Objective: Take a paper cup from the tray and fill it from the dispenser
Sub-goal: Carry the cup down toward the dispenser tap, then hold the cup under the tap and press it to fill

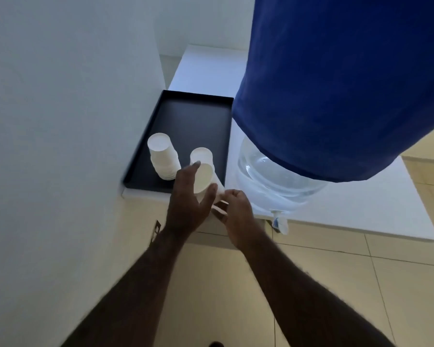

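Note:
A black tray (186,116) lies on a white table, against the wall. On it stand two stacks of upside-down white paper cups: one at the left (162,154) and one behind my hands (201,154). My left hand (189,196) grips a stack of paper cups (203,177), tilted, base toward me, over the tray's front right corner. My right hand (236,211) pinches the rim end of that stack from below. The dispenser is a clear water bottle (268,176) under a blue cover (341,83), with a small tap (280,221) at the table's front edge.
The white table (361,211) carries the tray and the dispenser. A white wall runs along the left. Beige floor tiles (336,284) lie below the table's edge. A small dark bracket (156,227) sits on the wall near my left wrist.

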Demonstrator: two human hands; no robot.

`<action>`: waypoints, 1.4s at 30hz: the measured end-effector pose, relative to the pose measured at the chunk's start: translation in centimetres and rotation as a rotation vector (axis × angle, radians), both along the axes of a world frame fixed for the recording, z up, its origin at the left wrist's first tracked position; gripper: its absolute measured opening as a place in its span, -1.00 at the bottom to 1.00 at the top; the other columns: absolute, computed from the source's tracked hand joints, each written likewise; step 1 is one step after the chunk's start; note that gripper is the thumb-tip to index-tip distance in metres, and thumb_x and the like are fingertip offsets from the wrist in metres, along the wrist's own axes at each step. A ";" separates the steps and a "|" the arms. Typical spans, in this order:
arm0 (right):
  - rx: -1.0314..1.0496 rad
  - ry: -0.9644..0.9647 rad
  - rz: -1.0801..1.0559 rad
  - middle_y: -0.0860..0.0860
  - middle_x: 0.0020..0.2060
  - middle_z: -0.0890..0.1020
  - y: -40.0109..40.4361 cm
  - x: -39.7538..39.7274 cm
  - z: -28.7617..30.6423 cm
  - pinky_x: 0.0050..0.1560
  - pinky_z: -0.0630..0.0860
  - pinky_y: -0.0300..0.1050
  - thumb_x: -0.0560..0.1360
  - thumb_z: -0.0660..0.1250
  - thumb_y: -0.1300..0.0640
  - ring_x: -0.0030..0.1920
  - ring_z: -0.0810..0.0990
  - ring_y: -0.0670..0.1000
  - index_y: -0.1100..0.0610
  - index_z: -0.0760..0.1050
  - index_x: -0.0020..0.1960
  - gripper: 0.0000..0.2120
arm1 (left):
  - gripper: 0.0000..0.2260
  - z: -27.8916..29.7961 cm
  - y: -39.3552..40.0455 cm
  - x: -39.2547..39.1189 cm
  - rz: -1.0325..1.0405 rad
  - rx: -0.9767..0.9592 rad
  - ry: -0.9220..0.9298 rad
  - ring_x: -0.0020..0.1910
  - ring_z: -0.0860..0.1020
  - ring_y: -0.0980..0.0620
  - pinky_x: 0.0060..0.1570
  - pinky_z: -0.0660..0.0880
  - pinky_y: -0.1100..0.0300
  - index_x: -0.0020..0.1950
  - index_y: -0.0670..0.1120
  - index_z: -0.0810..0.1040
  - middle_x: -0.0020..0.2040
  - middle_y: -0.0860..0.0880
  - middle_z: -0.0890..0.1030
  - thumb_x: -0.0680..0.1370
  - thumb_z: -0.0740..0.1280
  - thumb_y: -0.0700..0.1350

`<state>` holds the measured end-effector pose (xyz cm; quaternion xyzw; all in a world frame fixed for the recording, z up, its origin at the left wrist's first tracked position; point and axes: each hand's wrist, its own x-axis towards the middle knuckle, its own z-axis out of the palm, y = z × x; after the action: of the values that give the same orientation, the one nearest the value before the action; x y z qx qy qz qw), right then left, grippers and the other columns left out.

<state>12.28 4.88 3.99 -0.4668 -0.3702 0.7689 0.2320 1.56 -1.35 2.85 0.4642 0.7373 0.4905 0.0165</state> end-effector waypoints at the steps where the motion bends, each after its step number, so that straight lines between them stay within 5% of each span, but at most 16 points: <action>1: 0.250 -0.163 0.082 0.00 0.06 0.59 -0.5 0.7 -0.8 -0.04 0.64 -0.17 0.56 0.28 0.18 0.07 0.62 0.00 0.12 0.37 0.20 -0.77 | -0.46 -0.7 -0.5 0.3 -0.026 -0.027 0.042 0.26 0.44 0.03 0.24 0.45 0.12 0.43 -0.19 0.36 0.29 -0.16 0.49 0.53 0.36 0.02; 4: 0.841 -0.375 0.263 -0.18 0.07 0.50 -1.9 3.3 -3.4 -0.12 0.53 -0.36 0.47 0.43 0.12 0.04 0.54 -0.18 0.06 0.27 0.34 -0.48 | -0.39 -2.6 -1.6 2.1 -0.153 -0.129 0.117 0.33 0.46 -0.06 0.26 0.49 0.05 0.46 -0.21 0.33 0.35 -0.19 0.47 0.50 0.36 0.06; 9: 1.045 -0.370 0.273 0.05 0.17 0.55 -2.3 7.1 -6.7 0.03 0.58 -0.09 0.41 0.49 0.05 0.09 0.56 -0.03 0.02 0.27 0.33 -0.41 | -0.31 -4.5 -2.4 5.5 -0.358 -0.266 0.098 0.36 0.36 0.09 0.30 0.46 0.11 0.52 -0.15 0.24 0.42 -0.13 0.42 0.45 0.39 0.01; 15: 0.914 -0.411 0.179 0.04 0.09 0.59 -2.1 11.9 -10.6 -0.04 0.61 0.05 0.37 0.53 0.03 0.04 0.59 0.00 0.13 0.40 0.25 -0.46 | -0.19 -5.1 -1.6 8.9 -0.571 -0.352 0.133 0.44 0.34 0.01 0.37 0.37 0.17 0.56 -0.14 0.17 0.48 -0.10 0.37 0.45 0.40 0.19; 22: 0.630 -0.492 0.014 -0.17 -0.01 0.59 -0.8 16.1 -12.7 -0.24 0.43 -0.45 0.28 0.59 0.07 -0.07 0.57 -0.17 -0.12 0.36 0.19 -0.41 | -0.26 -4.5 2.0 11.7 -0.472 -0.326 0.173 0.40 0.41 -0.09 0.32 0.43 0.06 0.50 -0.20 0.28 0.44 -0.17 0.42 0.47 0.40 0.19; 28: 0.600 -0.590 0.009 -0.13 0.00 0.62 1.1 16.9 -13.8 -0.13 0.50 -0.16 0.28 0.58 0.03 -0.08 0.58 -0.04 -0.05 0.34 0.25 -0.36 | -0.38 -5.1 3.9 13.0 -0.471 -0.343 0.235 0.18 0.54 -0.11 0.07 0.58 -0.04 0.34 -0.17 0.47 0.25 -0.13 0.58 0.43 0.46 0.17; 31: 0.590 -0.542 0.020 -0.29 -0.09 0.57 1.3 16.8 -13.9 -0.27 0.45 -0.46 0.28 0.58 0.03 -0.13 0.57 -0.20 -0.25 0.30 0.13 -0.40 | -0.43 -5.6 4.5 13.4 -0.469 -0.340 0.240 0.14 0.56 -0.10 0.03 0.59 -0.03 0.31 -0.18 0.50 0.19 -0.13 0.60 0.42 0.50 0.10; 34: 0.586 -0.522 0.017 -0.26 -0.06 0.52 1.7 16.4 -13.9 -0.30 0.39 -0.55 0.29 0.59 0.07 -0.11 0.53 -0.18 -0.05 0.38 0.23 -0.39 | -0.48 -5.9 5.0 13.5 -0.454 -0.329 0.210 0.10 0.58 -0.10 0.02 0.60 -0.02 0.27 -0.19 0.52 0.16 -0.15 0.61 0.41 0.53 0.02; 42: 0.618 -0.444 -0.036 0.06 0.04 0.62 2.4 15.6 -13.3 -0.03 0.60 0.04 0.30 0.57 0.20 0.01 0.60 0.08 -0.01 0.42 0.15 -0.49 | -0.50 -5.8 5.6 13.4 -0.454 -0.339 0.160 -0.02 0.57 -0.02 -0.08 0.61 0.07 0.22 -0.15 0.51 0.09 -0.10 0.62 0.39 0.54 0.04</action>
<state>27.90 7.24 -9.33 -0.5364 -0.6175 0.4972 0.2893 14.94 4.21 -2.90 0.6451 0.6851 0.3058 0.1447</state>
